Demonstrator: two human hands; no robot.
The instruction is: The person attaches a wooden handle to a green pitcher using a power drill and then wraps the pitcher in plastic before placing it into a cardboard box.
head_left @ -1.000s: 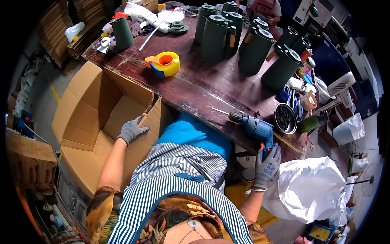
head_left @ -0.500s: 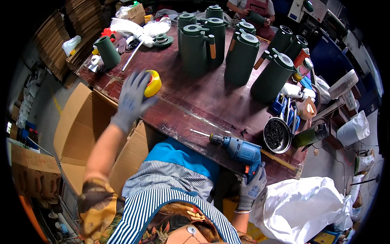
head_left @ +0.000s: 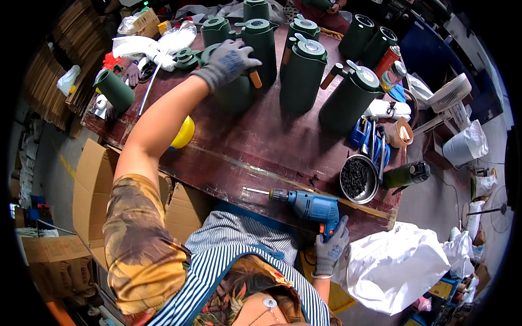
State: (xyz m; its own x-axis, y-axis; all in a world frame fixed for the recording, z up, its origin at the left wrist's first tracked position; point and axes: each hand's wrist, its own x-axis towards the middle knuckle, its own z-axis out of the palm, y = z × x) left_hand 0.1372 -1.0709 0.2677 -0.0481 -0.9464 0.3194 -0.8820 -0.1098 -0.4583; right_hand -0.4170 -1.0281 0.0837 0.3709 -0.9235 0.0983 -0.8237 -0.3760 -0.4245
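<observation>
The gloved right hand (head_left: 332, 247) is wrapped round the handle of a blue electric drill (head_left: 315, 206) lying at the table's (head_left: 261, 136) near edge, bit pointing left. The gloved left hand (head_left: 231, 62) arches over a dark green jug's (head_left: 235, 96) top, fingers bent; I can't tell whether they clamp it. The left arm (head_left: 163, 117) stretches across the tabletop.

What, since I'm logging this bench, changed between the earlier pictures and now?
The left hand left the carton, passed the yellow tape dispenser and moved forward and right to the top of a dark green jug; its grip is unclear. The right hand stayed at the blue drill.
</observation>
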